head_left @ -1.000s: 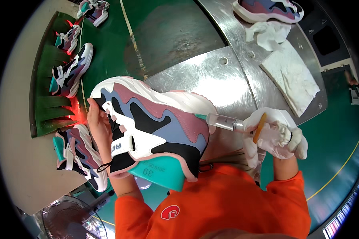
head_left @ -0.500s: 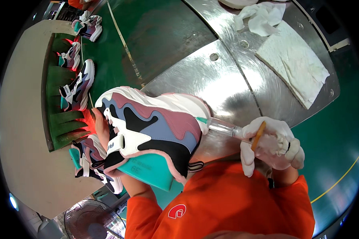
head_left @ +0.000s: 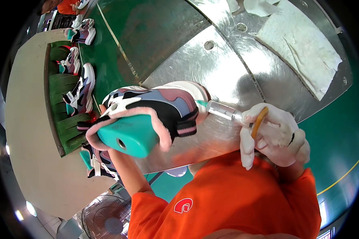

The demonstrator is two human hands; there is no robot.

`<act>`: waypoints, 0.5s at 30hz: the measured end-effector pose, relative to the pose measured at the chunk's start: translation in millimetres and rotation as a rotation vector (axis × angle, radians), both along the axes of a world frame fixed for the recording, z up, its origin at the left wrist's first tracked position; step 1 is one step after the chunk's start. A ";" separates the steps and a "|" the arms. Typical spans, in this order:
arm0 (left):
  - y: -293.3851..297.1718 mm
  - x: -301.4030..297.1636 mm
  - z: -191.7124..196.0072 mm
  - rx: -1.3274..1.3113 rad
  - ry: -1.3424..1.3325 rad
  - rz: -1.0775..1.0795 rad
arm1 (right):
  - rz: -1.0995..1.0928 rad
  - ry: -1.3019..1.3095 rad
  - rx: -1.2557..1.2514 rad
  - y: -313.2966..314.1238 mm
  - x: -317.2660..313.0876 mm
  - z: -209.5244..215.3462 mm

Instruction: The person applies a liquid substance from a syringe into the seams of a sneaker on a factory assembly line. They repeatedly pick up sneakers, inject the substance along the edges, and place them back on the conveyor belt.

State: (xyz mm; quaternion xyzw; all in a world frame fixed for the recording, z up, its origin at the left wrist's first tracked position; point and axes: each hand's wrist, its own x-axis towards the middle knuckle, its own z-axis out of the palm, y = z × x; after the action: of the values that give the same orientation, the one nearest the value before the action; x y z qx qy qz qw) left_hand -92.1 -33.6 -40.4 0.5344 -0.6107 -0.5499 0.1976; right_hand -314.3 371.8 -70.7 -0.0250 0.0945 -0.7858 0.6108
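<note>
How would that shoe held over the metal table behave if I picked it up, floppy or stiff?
The shoe would probably feel stiff, since a teal form fills its opening. That form looks bulky, so it may weigh more than an empty shoe. Set down on its thick white sole, it would likely stand rather than roll.

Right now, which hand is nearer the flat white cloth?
Right. The right hand, gripping a syringe, shows below the cloth; the left hand is far to its left, mostly hidden behind the sneaker.
</note>
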 end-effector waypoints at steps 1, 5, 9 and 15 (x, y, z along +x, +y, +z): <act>-2.5 -4.4 0.9 0.020 -0.033 -0.026 | 0.007 0.011 0.023 0.3 -1.7 1.3; 0.2 -13.1 -3.4 0.137 -0.154 -0.126 | -0.041 0.073 -0.019 -0.8 -2.1 -1.1; 10.3 1.7 -3.5 0.089 -0.100 -0.066 | -0.099 0.058 0.019 -5.4 2.1 8.4; 46.4 48.2 5.5 0.037 0.059 0.042 | -0.100 0.065 0.079 -8.4 9.2 6.5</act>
State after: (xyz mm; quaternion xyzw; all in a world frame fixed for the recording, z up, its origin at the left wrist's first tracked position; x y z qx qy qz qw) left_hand -44.0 12.9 -34.9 0.5341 -0.5831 -0.5723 0.2171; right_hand -305.1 363.4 -64.3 -0.0214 0.1463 -0.8096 0.5680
